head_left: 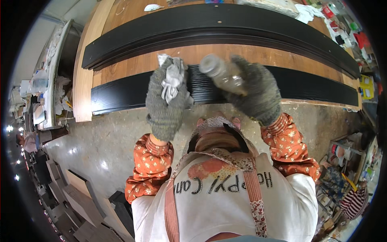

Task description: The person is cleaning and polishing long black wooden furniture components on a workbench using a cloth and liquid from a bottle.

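The person's left hand [167, 97], gloved, is closed around a crumpled white cloth [172, 82] above the near black board [322, 86]. The gloved right hand [256, 90] grips a tilted clear bottle [221, 70], blurred, also over that board, to the right of the cloth. Beyond the near board, a wooden counter [193, 52] shows, then the far black boards [217, 20]. The step seems to be wetting the cloth or wiping the near board; the next move probably calls for steadying the bottle and pressing the cloth evenly along the grain.
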`<move>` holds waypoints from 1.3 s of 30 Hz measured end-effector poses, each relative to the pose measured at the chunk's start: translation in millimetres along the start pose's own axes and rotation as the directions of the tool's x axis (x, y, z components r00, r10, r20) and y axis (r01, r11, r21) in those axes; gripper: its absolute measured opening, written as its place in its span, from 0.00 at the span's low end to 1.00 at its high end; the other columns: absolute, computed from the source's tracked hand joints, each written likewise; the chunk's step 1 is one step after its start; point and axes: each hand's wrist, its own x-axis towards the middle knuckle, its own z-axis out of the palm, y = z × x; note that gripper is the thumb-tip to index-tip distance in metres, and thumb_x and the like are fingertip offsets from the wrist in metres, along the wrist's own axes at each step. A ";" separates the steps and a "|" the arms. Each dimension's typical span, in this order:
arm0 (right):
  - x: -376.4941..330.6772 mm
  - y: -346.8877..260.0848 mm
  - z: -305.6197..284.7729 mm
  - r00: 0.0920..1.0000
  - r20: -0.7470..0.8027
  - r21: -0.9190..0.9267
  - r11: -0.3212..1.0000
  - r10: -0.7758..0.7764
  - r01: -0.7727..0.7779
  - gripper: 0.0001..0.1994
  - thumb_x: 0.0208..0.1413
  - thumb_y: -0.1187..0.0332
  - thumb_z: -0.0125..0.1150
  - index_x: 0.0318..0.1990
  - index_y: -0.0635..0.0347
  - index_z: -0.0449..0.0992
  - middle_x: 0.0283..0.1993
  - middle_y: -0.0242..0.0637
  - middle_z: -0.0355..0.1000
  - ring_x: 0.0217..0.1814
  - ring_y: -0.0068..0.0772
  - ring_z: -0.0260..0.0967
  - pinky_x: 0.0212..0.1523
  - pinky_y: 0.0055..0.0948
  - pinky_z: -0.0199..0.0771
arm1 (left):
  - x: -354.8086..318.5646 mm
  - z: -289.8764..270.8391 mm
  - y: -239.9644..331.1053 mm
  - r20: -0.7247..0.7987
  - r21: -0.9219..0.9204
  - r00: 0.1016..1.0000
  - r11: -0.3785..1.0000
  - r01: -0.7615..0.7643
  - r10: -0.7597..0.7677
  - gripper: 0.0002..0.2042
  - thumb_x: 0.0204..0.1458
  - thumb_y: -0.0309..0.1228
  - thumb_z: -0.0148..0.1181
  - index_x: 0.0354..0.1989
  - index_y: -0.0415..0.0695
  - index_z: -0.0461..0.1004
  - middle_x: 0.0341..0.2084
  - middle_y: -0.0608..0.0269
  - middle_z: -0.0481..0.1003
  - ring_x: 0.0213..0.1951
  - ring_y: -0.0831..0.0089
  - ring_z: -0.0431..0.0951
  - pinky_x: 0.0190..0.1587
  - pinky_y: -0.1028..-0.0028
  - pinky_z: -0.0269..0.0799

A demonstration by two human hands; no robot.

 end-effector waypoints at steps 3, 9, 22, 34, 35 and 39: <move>-24.9 59.9 -19.3 0.933 -0.086 0.435 0.856 0.349 -0.280 0.36 0.47 0.54 0.72 0.61 0.60 0.67 0.50 0.50 0.73 0.53 0.44 0.71 0.51 0.39 0.77 | 13.5 19.6 -15.9 -0.009 0.281 0.999 0.959 -0.046 0.050 0.27 0.49 0.24 0.65 0.61 0.40 0.69 0.52 0.50 0.74 0.50 0.60 0.77 0.53 0.65 0.73; -119.0 194.9 -78.2 0.581 -0.409 0.754 0.619 0.704 -0.219 0.33 0.50 0.66 0.73 0.62 0.59 0.63 0.61 0.45 0.64 0.62 0.43 0.66 0.62 0.44 0.73 | 12.4 83.8 -30.0 0.295 0.785 0.945 0.529 -0.323 0.139 0.24 0.55 0.41 0.57 0.60 0.46 0.72 0.57 0.53 0.71 0.57 0.47 0.68 0.60 0.52 0.63; -160.1 259.8 -87.3 0.505 -0.577 0.513 0.766 0.642 -0.388 0.43 0.41 0.66 0.79 0.64 0.61 0.59 0.60 0.42 0.65 0.62 0.40 0.65 0.64 0.40 0.66 | 20.6 330.1 53.8 0.611 0.501 0.761 0.639 -0.584 0.217 0.26 0.54 0.39 0.56 0.63 0.48 0.67 0.64 0.53 0.64 0.62 0.44 0.64 0.63 0.49 0.59; -157.8 254.2 -87.5 0.556 -0.490 0.679 0.694 0.672 -0.241 0.39 0.39 0.67 0.80 0.60 0.61 0.65 0.55 0.41 0.70 0.56 0.37 0.70 0.58 0.37 0.72 | 24.7 172.1 23.6 0.650 0.713 0.760 0.334 -0.616 0.016 0.24 0.62 0.38 0.50 0.66 0.46 0.64 0.62 0.50 0.66 0.65 0.51 0.63 0.70 0.56 0.51; -157.9 253.8 -88.0 0.558 -0.498 0.672 0.702 0.664 -0.235 0.38 0.39 0.67 0.80 0.60 0.61 0.65 0.54 0.41 0.71 0.55 0.37 0.71 0.58 0.36 0.72 | 24.4 186.8 27.0 0.645 0.666 0.764 0.467 -0.582 0.033 0.23 0.62 0.37 0.50 0.65 0.44 0.65 0.62 0.50 0.66 0.65 0.51 0.63 0.70 0.56 0.51; -159.6 255.6 -89.4 0.566 -0.527 0.573 0.757 0.634 -0.314 0.41 0.37 0.63 0.82 0.60 0.63 0.65 0.55 0.43 0.71 0.56 0.38 0.71 0.58 0.37 0.72 | 24.2 302.3 53.3 0.697 0.501 0.644 0.427 -0.753 0.316 0.22 0.59 0.35 0.49 0.62 0.41 0.66 0.62 0.48 0.65 0.61 0.46 0.66 0.66 0.53 0.58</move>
